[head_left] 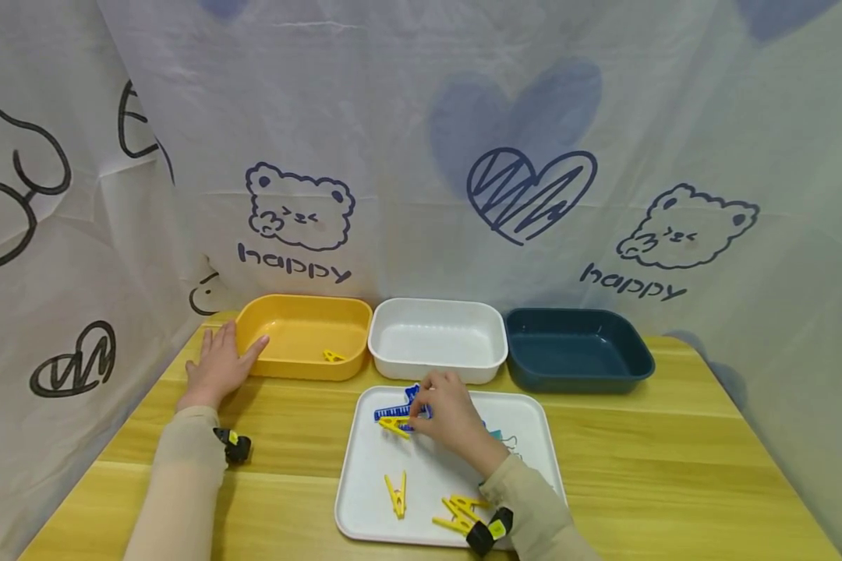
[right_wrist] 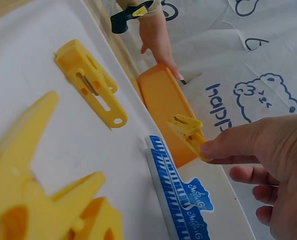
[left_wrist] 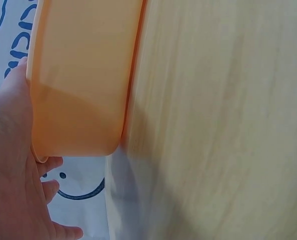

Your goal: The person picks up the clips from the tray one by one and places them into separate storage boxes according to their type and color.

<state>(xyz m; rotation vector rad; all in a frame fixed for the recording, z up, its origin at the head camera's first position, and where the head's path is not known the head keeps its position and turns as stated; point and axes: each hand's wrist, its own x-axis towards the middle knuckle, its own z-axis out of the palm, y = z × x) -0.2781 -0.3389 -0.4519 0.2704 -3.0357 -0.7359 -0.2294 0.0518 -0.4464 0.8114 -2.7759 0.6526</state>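
Observation:
My right hand (head_left: 452, 413) pinches a yellow clothespin (head_left: 395, 424) between thumb and fingertips, above the white tray (head_left: 351, 467). Just behind it lies a blue clip (right_wrist: 176, 195) with a piano-key pattern and white lettering. One more yellow clothespin (head_left: 397, 495) lies alone at the tray's front left; several others (head_left: 459, 514) overlap near the right wrist. At the left end of the yellow bin (head_left: 302, 369), my left hand (head_left: 217, 365) touches the rim with fingers spread, the thumb over the edge. A yellow clothespin (head_left: 333, 356) lies inside that bin.
A white bin (head_left: 438, 370) and a dark blue bin (head_left: 582, 383) stand in a row beside the yellow one, behind the tray. Partly hidden by the right forearm are a teal clip (head_left: 496, 435) and a wire piece (head_left: 511, 442). A printed cloth (head_left: 407, 257) hangs behind the wooden table (head_left: 288, 460).

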